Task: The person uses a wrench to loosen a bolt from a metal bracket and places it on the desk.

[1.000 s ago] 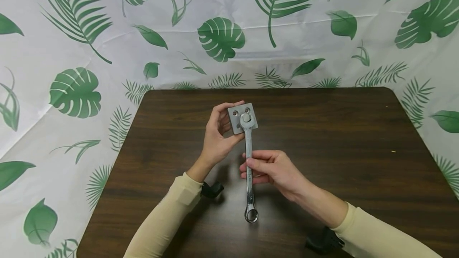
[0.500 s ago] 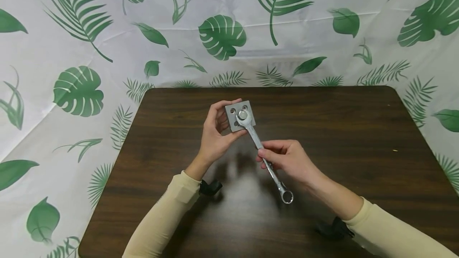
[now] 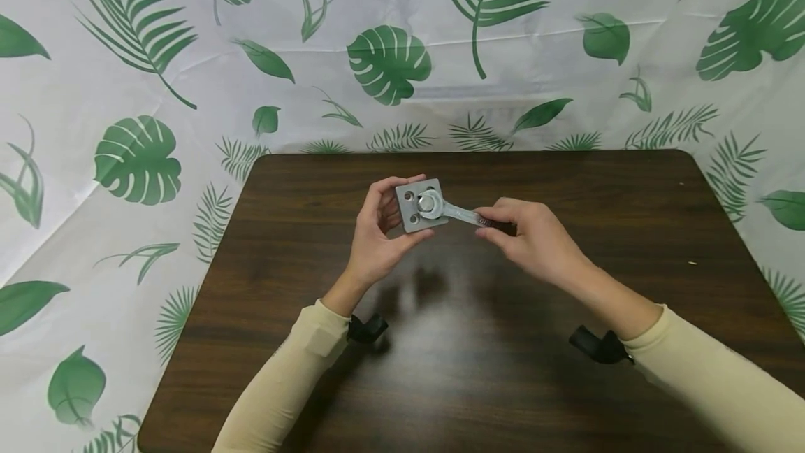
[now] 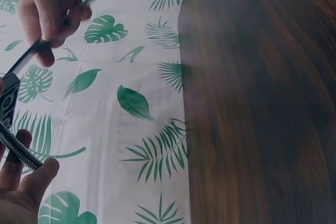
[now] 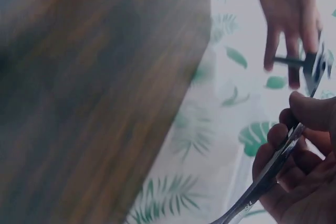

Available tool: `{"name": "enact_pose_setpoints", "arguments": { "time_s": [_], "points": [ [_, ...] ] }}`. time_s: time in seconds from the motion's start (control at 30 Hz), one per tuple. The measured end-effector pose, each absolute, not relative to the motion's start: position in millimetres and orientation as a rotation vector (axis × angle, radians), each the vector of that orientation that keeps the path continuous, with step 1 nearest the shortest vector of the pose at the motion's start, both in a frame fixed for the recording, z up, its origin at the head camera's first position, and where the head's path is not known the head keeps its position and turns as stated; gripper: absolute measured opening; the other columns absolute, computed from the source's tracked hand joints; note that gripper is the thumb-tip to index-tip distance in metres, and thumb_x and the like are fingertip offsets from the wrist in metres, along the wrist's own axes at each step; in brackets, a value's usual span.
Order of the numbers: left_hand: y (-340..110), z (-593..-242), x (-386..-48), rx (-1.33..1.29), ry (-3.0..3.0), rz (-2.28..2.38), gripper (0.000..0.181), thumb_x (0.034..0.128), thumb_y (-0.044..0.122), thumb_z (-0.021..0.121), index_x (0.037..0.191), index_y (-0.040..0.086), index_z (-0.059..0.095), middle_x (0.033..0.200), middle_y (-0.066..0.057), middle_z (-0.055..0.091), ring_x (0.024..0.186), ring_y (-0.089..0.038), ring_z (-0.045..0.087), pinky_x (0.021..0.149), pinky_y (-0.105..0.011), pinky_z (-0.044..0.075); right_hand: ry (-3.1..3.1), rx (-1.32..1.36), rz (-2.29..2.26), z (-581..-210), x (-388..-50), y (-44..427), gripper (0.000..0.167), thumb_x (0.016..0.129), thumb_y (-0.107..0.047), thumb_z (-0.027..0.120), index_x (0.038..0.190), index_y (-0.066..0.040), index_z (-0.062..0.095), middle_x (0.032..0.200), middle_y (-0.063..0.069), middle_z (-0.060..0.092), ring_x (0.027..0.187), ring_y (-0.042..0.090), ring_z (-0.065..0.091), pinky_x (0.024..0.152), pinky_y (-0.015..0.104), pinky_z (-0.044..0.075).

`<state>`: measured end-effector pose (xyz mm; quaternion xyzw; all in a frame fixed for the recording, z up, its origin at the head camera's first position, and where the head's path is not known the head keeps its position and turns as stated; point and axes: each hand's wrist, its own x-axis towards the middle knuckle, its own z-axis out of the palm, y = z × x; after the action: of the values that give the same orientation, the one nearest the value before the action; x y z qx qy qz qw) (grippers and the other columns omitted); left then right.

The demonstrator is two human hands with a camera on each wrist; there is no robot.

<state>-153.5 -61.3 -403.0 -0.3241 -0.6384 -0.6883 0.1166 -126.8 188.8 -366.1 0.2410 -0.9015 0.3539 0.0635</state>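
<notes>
My left hand (image 3: 376, 233) grips a square grey metal plate (image 3: 409, 219) by its edges, thumb below and fingers above and behind. Several holes pierce the plate. A bolt's head (image 3: 427, 203) shows on its face, and the threaded shank (image 4: 20, 149) sticks out behind, near the left fingers in the left wrist view. Around the bolt head sits one end of a combination wrench (image 3: 462, 214). My right hand (image 3: 534, 238) pinches the wrench's handle between thumb and fingers, out to the right of the plate. The wrench's far end is hidden by that hand in the head view.
Both hands are above a dark wood-grain table (image 3: 428, 397). A white cloth with green leaves (image 3: 302, 103) hangs behind it. Black wrist mounts (image 3: 367, 329) sit under both forearms. A tiny pale speck (image 3: 692, 263) lies at the table's right.
The wrench has swung counterclockwise around the bolt head, from pointing toward me to pointing right. My right hand has moved up and right with it. The left hand has stayed nearly still.
</notes>
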Motion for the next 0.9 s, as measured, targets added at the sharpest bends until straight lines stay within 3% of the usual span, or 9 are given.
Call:
{"name": "enact_pose_setpoints", "arguments": {
  "time_s": [0.2, 0.43, 0.63, 0.9],
  "points": [
    [-63, -386, -144, -0.962, -1.895, -2.02, 0.072, 0.0706, -0.022, 0.075, 0.131, -0.009, 0.039, 0.138, -0.024, 0.053, 0.112, -0.033, 0.061, 0.082, -0.034, 0.054, -2.553, 0.969, 0.684, -356, -154, 198, 0.03, 0.087, -0.009, 0.075, 0.117, -0.009, 0.072, 0.088, -0.003, 0.063, 0.066, 0.01, 0.05, 0.058, 0.03, 0.043],
    [-62, -386, -142, -1.027, -1.954, -2.046, 0.072, 0.0719, -0.021, 0.075, 0.133, -0.007, 0.04, 0.138, -0.022, 0.053, 0.113, -0.032, 0.06, 0.085, -0.04, 0.054, -2.405, 1.181, 0.256, -333, -184, 201, 0.034, 0.082, 0.0, 0.075, 0.115, -0.009, 0.072, 0.093, 0.008, 0.067, 0.084, 0.027, 0.062, 0.074, 0.044, 0.052],
    [-59, -386, -142, -1.068, -1.999, -2.081, 0.071, 0.0721, -0.02, 0.076, 0.132, -0.005, 0.041, 0.139, -0.019, 0.054, 0.113, -0.029, 0.059, 0.087, -0.044, 0.053, -2.248, 1.329, 0.007, -309, -202, 193, 0.036, 0.08, 0.005, 0.076, 0.113, -0.008, 0.072, 0.101, 0.011, 0.069, 0.099, 0.031, 0.062, 0.09, 0.048, 0.048],
    [-55, -386, -141, -1.07, -2.047, -2.083, 0.072, 0.0699, -0.019, 0.079, 0.131, -0.008, 0.042, 0.129, -0.024, 0.057, 0.107, -0.024, 0.061, 0.085, -0.049, 0.053, -1.977, 1.536, -0.323, -279, -215, 171, 0.038, 0.079, 0.007, 0.076, 0.115, -0.007, 0.071, 0.115, 0.015, 0.066, 0.118, 0.031, 0.056, 0.107, 0.048, 0.036]
  ]
}}
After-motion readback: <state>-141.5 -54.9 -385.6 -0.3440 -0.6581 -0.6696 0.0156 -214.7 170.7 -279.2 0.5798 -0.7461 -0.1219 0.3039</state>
